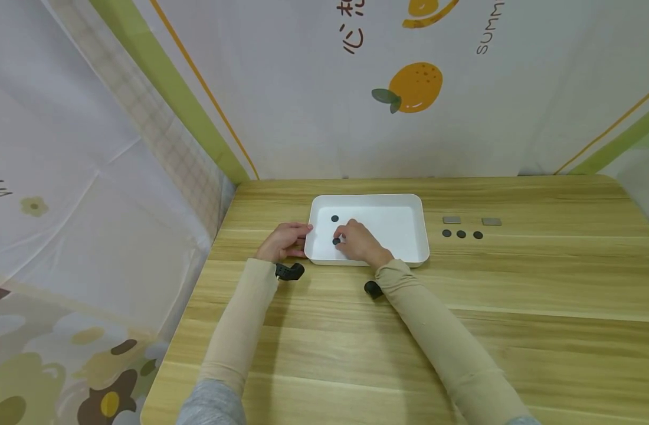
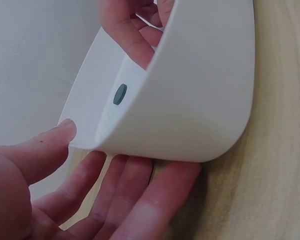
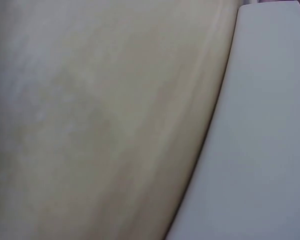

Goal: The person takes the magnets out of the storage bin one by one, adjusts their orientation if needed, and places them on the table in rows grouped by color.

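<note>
A shallow white tray (image 1: 399,221) sits on the wooden table. At its left end my left hand (image 1: 285,241) grips the wall; in the left wrist view the thumb (image 2: 50,145) lies at the rim and the fingers (image 2: 162,195) are against the outside. My right hand (image 1: 358,241) reaches over the near wall into the tray, with thumb and forefinger pinching a small dark round disc (image 1: 336,241). Farther back in the tray lies another dark disc (image 1: 334,218). The right wrist view shows the tray's outer wall (image 3: 255,125) but not the hand.
Right of the tray, three dark discs (image 1: 461,234) lie in a row on the table (image 1: 542,283). Behind them are two small grey rectangular pieces, one on the left (image 1: 451,219) and one on the right (image 1: 491,222). A printed white curtain (image 1: 303,118) hangs behind the table's back edge.
</note>
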Action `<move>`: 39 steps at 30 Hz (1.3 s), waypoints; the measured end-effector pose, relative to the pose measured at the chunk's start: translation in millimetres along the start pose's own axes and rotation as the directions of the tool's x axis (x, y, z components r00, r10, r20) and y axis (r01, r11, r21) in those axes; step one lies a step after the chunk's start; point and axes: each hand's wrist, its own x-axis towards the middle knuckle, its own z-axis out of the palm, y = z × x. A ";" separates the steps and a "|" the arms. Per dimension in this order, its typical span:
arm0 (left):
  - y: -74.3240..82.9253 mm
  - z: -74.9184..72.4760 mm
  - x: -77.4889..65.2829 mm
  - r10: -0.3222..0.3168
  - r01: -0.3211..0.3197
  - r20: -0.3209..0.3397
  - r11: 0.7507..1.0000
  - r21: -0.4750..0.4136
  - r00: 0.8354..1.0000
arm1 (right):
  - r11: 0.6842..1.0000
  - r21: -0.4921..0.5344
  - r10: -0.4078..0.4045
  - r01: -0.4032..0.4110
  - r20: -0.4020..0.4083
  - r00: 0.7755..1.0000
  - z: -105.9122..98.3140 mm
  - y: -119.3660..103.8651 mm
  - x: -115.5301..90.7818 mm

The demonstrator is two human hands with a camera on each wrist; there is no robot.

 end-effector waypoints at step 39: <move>-0.7 -0.5 3.5 -0.005 0.005 -0.012 1.000 0.007 1.000 | 0.998 0.057 -0.039 0.037 0.034 0.999 -5.4 0.5 -3.3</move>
